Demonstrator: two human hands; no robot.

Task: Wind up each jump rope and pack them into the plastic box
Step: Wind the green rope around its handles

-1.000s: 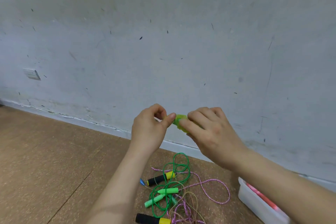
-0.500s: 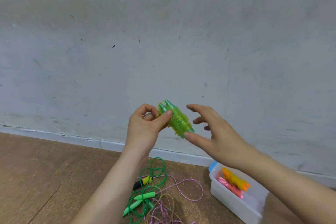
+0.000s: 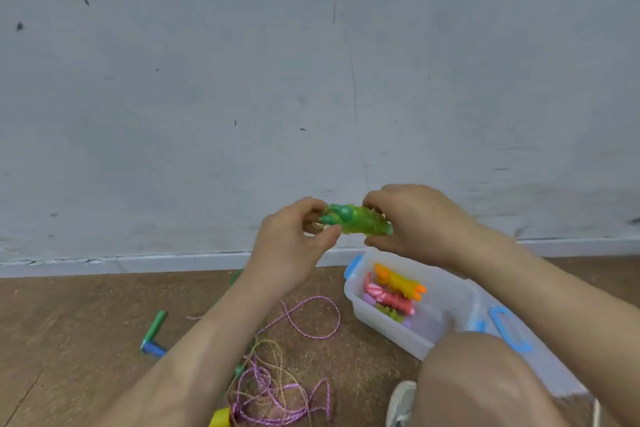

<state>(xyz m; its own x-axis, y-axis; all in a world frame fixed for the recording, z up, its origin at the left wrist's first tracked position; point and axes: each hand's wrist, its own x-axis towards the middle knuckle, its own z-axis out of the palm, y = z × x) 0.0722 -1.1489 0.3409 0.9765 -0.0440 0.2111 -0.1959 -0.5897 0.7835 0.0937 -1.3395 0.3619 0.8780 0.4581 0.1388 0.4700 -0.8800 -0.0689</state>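
Note:
A wound-up green jump rope (image 3: pixel 356 221) with translucent green handles is held level in front of the wall, above the far corner of the plastic box. My left hand (image 3: pixel 294 246) pinches its left end. My right hand (image 3: pixel 412 222) grips its right end, fingers curled over it. The clear plastic box (image 3: pixel 391 326) with blue latches stands on the floor at the right. It holds wound orange (image 3: pixel 398 282), pink (image 3: pixel 389 298) and yellow-green (image 3: pixel 391 314) ropes.
Loose pink (image 3: pixel 311 319) and gold (image 3: pixel 270 367) ropes lie tangled on the brown floor below my left arm, with a yellow handle (image 3: pixel 220 418) at the bottom edge. A green and blue handle (image 3: pixel 154 333) lies to the left. My knee (image 3: pixel 485 381) and shoe (image 3: pixel 401 402) are at lower right.
My right hand, open half a second ago, has closed on the green bundle's right end. The bundle now lies level. The view has swung right, showing the whole box.

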